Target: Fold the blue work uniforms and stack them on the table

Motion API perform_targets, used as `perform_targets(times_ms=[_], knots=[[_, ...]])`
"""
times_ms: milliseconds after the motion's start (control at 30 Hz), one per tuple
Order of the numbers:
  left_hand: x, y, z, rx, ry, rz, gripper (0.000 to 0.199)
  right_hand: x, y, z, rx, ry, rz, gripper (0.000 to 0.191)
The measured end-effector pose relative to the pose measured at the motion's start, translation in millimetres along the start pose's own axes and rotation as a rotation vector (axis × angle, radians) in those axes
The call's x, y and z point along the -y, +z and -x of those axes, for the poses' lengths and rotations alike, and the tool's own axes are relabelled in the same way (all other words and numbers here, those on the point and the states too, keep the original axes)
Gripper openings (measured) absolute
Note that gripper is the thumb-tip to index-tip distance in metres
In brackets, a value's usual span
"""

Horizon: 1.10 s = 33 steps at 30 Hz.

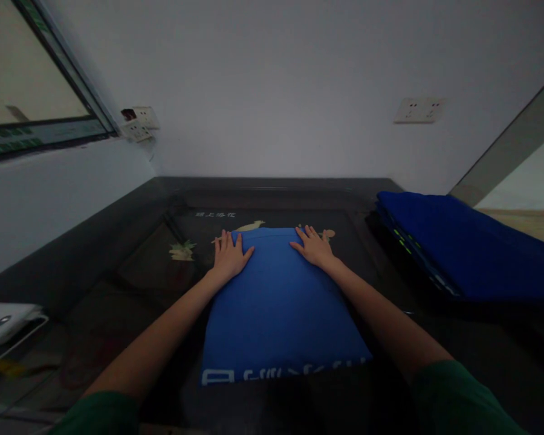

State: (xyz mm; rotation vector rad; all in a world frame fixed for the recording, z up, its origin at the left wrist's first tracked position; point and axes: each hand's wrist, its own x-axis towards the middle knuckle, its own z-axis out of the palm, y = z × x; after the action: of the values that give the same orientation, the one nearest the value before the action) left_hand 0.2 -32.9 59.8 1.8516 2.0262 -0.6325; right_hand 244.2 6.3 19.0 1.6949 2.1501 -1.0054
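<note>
A blue cloth lies centrally on the dark table — left hand and right hand flat on its far corners, fingers spread, gripping nothing. A fabric pile crowds the table's right — a white device, its left.

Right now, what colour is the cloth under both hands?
The cloth is blue, with whitish lettering along its near edge, seen in the head view.

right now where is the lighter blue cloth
In the head view, the lighter blue cloth lies centrally on the dark table, left of the darker blue stack, with the left hand and right hand on its far corners.
</note>
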Motion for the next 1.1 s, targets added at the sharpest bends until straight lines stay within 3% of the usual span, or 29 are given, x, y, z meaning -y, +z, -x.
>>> perform_targets(times_ms=[67,133,233,300,400,667,800,967,1100], knots=[[-9,-10.8,18,-0.04,0.102,0.016,0.073,8,-10,16,-0.03,0.004,-0.019,0.067],[-22,-18.4,42,-0.047,0.307,0.081,0.065,19,-15,41,-0.045,-0.082,-0.05,0.065],[-37,-18.6,79,0.033,0.558,0.198,0.052,33,-10,84,0.042,-0.279,-0.073,0.059],[-38,-13.0,96,0.075,0.613,0.24,0.049,34,-2,106,0.106,-0.338,-0.055,0.057],[-29,-5.6,106,0.076,0.605,0.229,0.051,27,7,118,0.097,-0.339,-0.019,0.058],[8,-2.5,106,0.084,0.384,0.137,0.054,9,13,118,0.002,-0.311,0.008,0.059],[17,2.7,106,0.035,0.358,0.131,0.054,-6,15,119,0.003,-0.251,0.018,0.061],[-1,-8.3,116,0.029,0.348,0.092,0.047,3,2,124,-0.009,-0.227,0.074,0.058],[-34,-16.5,144,0.076,0.543,0.17,0.049,39,0,149,-0.045,-0.344,0.045,0.053]])
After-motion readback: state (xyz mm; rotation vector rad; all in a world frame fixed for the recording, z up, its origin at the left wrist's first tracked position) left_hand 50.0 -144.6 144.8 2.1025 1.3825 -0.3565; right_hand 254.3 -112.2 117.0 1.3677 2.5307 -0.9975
